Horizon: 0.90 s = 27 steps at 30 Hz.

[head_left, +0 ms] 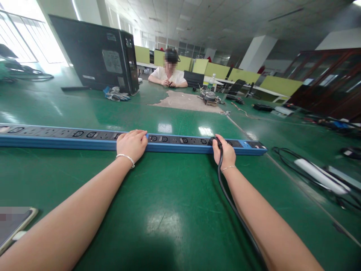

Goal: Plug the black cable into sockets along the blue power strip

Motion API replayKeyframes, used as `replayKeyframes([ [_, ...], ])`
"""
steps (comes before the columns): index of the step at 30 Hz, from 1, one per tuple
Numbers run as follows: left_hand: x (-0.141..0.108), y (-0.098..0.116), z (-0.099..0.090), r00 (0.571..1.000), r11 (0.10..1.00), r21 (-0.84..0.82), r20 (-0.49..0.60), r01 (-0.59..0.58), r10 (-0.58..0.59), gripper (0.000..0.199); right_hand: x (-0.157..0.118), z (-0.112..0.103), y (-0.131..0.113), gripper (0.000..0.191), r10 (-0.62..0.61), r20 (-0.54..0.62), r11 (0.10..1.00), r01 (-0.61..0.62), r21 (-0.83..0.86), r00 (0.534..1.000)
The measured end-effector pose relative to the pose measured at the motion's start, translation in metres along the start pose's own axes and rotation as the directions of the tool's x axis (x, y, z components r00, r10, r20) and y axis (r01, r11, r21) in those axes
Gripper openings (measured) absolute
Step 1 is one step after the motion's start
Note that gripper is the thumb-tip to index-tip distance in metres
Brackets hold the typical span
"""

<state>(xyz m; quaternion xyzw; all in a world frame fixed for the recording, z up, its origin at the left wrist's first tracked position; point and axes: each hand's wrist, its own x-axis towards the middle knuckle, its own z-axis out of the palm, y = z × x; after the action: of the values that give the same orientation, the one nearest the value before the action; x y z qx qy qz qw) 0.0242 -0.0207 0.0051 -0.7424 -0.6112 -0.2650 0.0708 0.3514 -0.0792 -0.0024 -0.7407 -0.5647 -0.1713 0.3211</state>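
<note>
A long blue power strip (180, 146) with a row of black sockets lies across the green table. My left hand (132, 145) rests over the strip left of its middle, fingers together and wrapped over the top. Near the strip's right end, my right hand (225, 151) is closed around a black plug (216, 141), which is at a socket; whether it is fully seated cannot be made out. From the plug a black cable (225, 190) runs down towards me, beside my right forearm.
A dark computer case (104, 56) and gloves (116, 94) stand at the back left. A person (169, 73) sits across the table (169, 210). A phone (17, 226) lies near left; a white bar (321, 176) with cables lies right.
</note>
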Motion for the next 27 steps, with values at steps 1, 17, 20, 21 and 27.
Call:
replayKeyframes([
  [1, 0.0, 0.0, 0.0, 1.0, 1.0, 0.003, 0.002, 0.0, 0.0, 0.04, 0.0, 0.001, -0.001, 0.046, 0.004, -0.014, 1.0, -0.004, 0.011, 1.0],
  [17, 0.0, 0.0, 0.002, 1.0, 1.0, -0.008, -0.026, 0.011, -0.012, 0.037, 0.009, 0.001, 0.005, 0.051, 0.305, -0.189, 0.863, -0.187, 0.469, 0.934],
  [20, 0.0, 0.001, 0.002, 1.0, 1.0, -0.016, -0.02, 0.019, -0.02, 0.037, 0.004, -0.003, -0.002, 0.048, 0.233, -0.149, 0.867, -0.136, 0.479, 0.961],
  [21, 0.0, 0.001, 0.002, 1.0, 1.0, -0.022, -0.019, 0.02, -0.02, 0.037, 0.002, -0.003, -0.007, 0.048, 0.199, -0.14, 0.866, -0.107, 0.488, 0.97],
  [27, 0.001, 0.001, 0.002, 0.999, 0.998, -0.054, -0.023, 0.03, -0.031, 0.036, -0.005, 0.001, -0.059, 0.044, -0.109, 0.061, 0.831, 0.057, 0.553, 0.992],
])
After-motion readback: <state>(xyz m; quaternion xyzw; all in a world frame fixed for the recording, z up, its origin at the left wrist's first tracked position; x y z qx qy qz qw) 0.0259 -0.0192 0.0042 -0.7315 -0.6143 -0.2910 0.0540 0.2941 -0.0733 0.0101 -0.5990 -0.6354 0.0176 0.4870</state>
